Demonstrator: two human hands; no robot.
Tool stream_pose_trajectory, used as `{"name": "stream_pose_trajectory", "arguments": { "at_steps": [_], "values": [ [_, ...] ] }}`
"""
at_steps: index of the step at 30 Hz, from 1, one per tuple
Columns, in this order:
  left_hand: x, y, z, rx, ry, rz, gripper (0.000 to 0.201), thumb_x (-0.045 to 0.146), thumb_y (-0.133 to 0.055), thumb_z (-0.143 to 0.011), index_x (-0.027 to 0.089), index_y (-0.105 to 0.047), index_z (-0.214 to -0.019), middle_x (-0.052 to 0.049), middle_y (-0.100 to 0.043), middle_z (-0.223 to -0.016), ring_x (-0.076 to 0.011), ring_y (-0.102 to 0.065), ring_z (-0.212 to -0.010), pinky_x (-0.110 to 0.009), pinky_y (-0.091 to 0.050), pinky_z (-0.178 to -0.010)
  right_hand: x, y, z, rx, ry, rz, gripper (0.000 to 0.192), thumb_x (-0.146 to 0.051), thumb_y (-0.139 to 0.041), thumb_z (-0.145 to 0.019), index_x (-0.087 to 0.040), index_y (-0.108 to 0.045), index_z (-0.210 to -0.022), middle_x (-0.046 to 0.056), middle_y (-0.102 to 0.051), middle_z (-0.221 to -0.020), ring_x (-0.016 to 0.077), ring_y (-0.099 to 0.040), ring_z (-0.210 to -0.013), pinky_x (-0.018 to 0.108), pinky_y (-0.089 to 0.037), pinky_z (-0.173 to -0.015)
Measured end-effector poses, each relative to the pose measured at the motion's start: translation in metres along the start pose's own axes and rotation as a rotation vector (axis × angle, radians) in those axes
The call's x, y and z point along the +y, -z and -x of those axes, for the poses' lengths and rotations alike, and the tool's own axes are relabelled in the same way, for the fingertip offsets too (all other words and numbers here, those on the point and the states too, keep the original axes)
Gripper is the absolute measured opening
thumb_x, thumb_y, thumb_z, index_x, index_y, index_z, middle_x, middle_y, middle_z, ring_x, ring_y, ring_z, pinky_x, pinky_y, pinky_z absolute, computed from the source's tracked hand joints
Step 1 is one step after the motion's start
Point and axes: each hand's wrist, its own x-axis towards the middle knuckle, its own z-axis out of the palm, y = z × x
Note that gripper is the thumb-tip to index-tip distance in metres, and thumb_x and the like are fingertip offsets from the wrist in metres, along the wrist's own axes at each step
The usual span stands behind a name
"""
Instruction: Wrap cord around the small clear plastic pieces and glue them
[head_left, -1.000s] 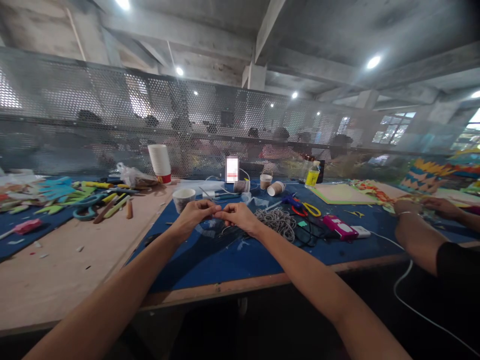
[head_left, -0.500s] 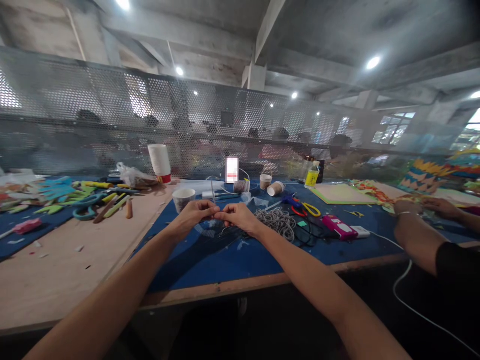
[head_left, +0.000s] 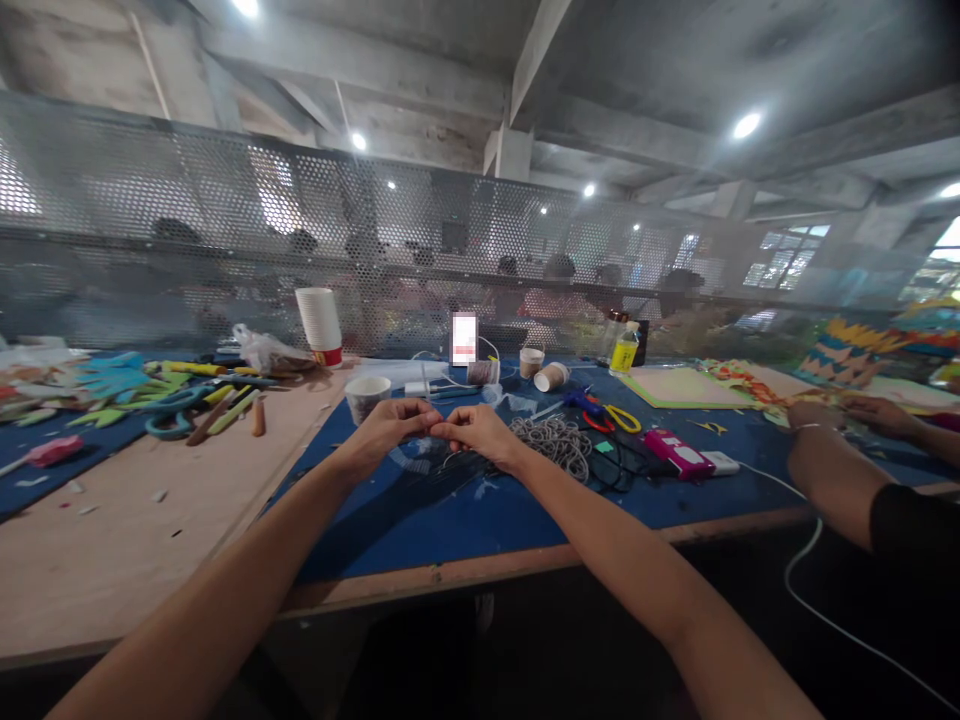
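My left hand (head_left: 386,428) is closed in a pinch, with its thumb and fingertips meeting those of my right hand. Equally pinched, my right hand (head_left: 480,432) touches it above the blue mat (head_left: 420,535). Whatever lies between the fingertips is too small and hidden to name. Under the right hand, a thin strand curls out toward a tangled heap of grey cord (head_left: 556,447). Just behind the left hand stands a paper cup (head_left: 368,397). Behind the hands, a phone with a lit screen (head_left: 464,340) leans near a spool-like roll (head_left: 484,373).
Scissors (head_left: 624,419), a blue glue gun (head_left: 585,403) and a magenta power bank (head_left: 678,455) lie at right, with a yellow-labelled bottle (head_left: 624,350) behind. Stacked cups (head_left: 319,325) and tools (head_left: 225,408) sit at left. A co-worker's hands (head_left: 817,415) handle coloured pieces far right.
The pale upright strip above my left fingertips shows less clearly now. Both hands stay almost in the same place, still pinched together.
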Motion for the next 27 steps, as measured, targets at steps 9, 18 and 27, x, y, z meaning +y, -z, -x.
{"name": "stream_pose_trajectory", "arguments": {
  "at_steps": [9,18,27],
  "values": [
    [0.0019,-0.0001,0.0017,0.022,0.013,-0.047,0.029,0.044,-0.074,-0.072,0.016,-0.069,-0.077,-0.003,-0.065,-0.072,-0.0146,-0.058,-0.067,-0.027,-0.046,-0.064,0.002,0.0022,0.0,-0.018,0.023,-0.021,0.043,-0.056,-0.074,-0.068,-0.014,-0.064,-0.072,-0.002,-0.06,-0.056,0.0076,-0.047,-0.051,0.02,-0.036,-0.052],
    [0.0022,-0.0011,0.0005,0.024,0.021,-0.007,0.028,0.043,-0.075,-0.071,0.017,-0.069,-0.076,-0.003,-0.066,-0.072,-0.0149,-0.06,-0.068,-0.027,-0.046,-0.066,0.0005,0.0004,-0.0008,-0.007,0.006,-0.028,0.042,-0.054,-0.076,-0.067,-0.014,-0.063,-0.07,-0.002,-0.059,-0.055,0.0073,-0.047,-0.05,0.02,-0.036,-0.051],
    [0.007,-0.0008,0.0029,0.036,-0.061,-0.102,0.027,0.043,-0.075,-0.07,0.017,-0.068,-0.071,-0.002,-0.063,-0.067,-0.0146,-0.056,-0.062,-0.026,-0.044,-0.056,-0.0074,0.004,0.0054,-0.104,-0.022,-0.058,0.04,-0.051,-0.076,-0.068,-0.014,-0.066,-0.077,0.0,-0.063,-0.066,0.0103,-0.055,-0.062,0.022,-0.041,-0.061]
  ]
}}
